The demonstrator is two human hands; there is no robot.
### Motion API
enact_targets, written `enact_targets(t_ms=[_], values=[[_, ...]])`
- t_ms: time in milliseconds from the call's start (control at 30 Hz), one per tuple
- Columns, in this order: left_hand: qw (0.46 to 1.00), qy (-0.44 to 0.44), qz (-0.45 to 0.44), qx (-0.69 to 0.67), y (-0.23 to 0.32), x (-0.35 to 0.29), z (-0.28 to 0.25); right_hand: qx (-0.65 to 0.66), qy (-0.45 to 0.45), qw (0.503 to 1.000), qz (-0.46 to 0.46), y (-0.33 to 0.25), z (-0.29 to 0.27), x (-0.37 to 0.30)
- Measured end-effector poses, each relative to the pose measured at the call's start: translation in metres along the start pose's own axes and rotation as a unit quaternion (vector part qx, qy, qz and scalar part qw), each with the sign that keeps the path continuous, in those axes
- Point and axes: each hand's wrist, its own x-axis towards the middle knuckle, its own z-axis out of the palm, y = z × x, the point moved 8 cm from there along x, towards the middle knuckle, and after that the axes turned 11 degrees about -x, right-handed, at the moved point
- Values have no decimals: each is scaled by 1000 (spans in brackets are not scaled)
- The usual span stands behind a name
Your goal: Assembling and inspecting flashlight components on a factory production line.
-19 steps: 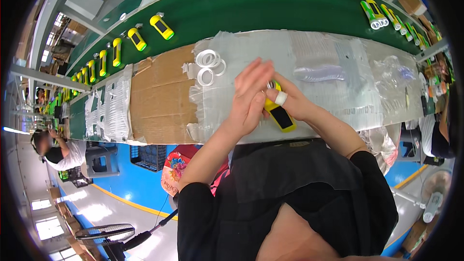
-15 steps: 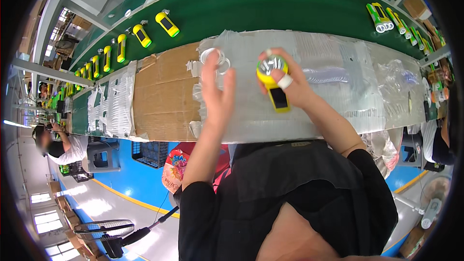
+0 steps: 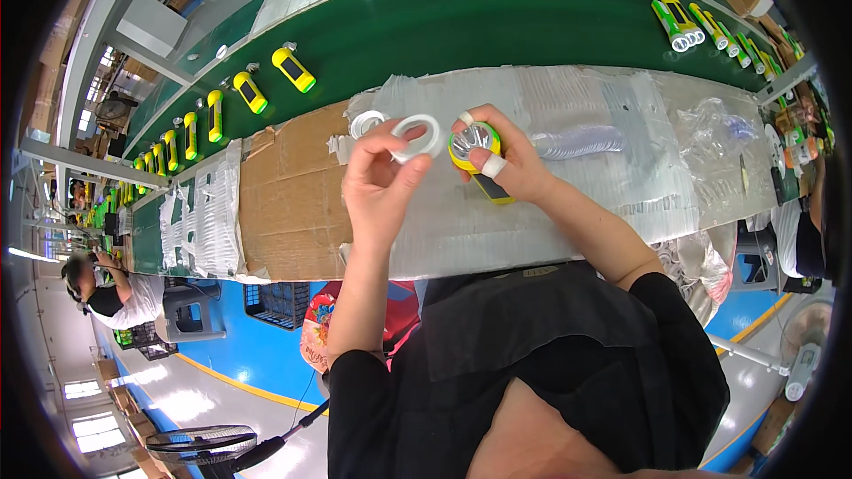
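Between the thumb and fingers of my left hand (image 3: 380,179) is a white ring (image 3: 419,137), raised above the bench. My right hand (image 3: 508,155) grips a yellow and black flashlight (image 3: 493,188), its shiny reflector end facing up toward me. White tape wraps my right thumb and a fingertip. Ring and flashlight are close together but apart. Behind my left hand, more white rings (image 3: 366,122) lie on the plastic-covered work surface (image 3: 444,235).
Beyond the work surface runs a green conveyor belt (image 3: 390,35). Several yellow flashlights (image 3: 249,92) line its left side; green and yellow ones (image 3: 678,27) lie at the far right. Stacked clear discs (image 3: 581,142) and crumpled plastic (image 3: 723,137) sit right of my hands. Cardboard (image 3: 293,200) covers the left.
My left hand has picked up a white ring from the work surface and brought it toward the flashlight. My right hand has shifted slightly left with the flashlight.
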Motion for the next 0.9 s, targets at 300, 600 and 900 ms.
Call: enact_targets(t_ms=[300,600,900], values=[[924,-131,173,316,15,3,48,2,-16,1000,-19,0,-4,-2],[907,-183,160,343,21,5,66,-172,6,976,-133,-49,-37,-2],[934,-218,53,278,-7,6,91,-466,-210,853,-109,-113,-35,17]])
